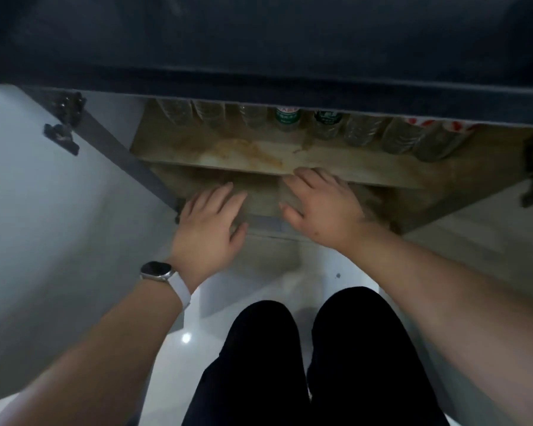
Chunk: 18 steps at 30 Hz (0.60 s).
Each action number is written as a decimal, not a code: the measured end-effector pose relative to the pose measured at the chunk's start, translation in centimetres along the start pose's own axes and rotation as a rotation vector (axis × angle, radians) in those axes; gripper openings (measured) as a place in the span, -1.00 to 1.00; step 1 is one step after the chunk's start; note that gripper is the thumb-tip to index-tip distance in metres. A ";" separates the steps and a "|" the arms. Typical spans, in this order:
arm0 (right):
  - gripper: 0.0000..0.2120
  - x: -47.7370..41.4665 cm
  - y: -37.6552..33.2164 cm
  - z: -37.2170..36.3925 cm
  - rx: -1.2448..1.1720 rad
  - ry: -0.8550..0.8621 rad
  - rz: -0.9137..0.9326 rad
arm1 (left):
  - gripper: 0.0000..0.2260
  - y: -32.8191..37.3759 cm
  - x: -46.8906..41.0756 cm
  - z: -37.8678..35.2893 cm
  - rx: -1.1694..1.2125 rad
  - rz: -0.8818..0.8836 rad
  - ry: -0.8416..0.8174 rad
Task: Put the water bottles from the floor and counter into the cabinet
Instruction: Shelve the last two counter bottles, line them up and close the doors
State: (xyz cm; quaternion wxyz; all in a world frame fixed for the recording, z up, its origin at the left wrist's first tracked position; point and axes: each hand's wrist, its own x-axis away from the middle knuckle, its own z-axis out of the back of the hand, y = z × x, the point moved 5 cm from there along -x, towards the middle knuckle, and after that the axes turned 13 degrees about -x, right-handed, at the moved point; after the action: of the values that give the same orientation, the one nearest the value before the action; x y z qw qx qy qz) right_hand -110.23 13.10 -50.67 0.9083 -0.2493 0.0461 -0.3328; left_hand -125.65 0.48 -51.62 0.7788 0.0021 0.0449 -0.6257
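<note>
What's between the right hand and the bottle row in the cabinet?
Head view: only the bare, brown-stained shelf board lies between the right hand and the bottle row.

Kitchen (dark counter, open cabinet)

clear plastic water bottles: green-white and red-white labels | wooden cabinet shelf: beige, orange-brown stain | cabinet door: pale grey | countertop: dark navy | floor tiles: glossy white | trousers: black
</note>
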 end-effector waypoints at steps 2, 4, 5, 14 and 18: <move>-0.38 2.1 -0.9 2.4 0.014 -0.035 -0.047 | -0.54 0.2 1.4 2.7 0.001 -0.015 -0.043; -0.44 4.2 -1.6 4.7 0.036 -0.070 -0.110 | -0.53 -0.1 2.7 5.4 -0.008 -0.015 -0.099; -0.46 5.3 -1.8 5.7 0.049 -0.090 -0.139 | -0.53 -0.2 3.3 6.9 -0.010 -0.009 -0.126; -0.51 15.4 -1.6 14.3 0.147 -0.080 -0.453 | -0.54 -5.6 7.7 16.8 -0.128 0.129 -0.298; -0.53 19.5 -1.4 16.1 0.134 -0.061 -0.568 | -0.51 -9.2 10.7 18.3 -0.186 0.206 -0.391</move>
State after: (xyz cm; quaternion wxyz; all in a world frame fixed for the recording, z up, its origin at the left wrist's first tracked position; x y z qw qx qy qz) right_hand -91.90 6.76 -34.39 0.7942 -0.2015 -0.0752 -0.5684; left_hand -131.10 -12.98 -33.69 0.8291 -0.1864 -0.0496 -0.5248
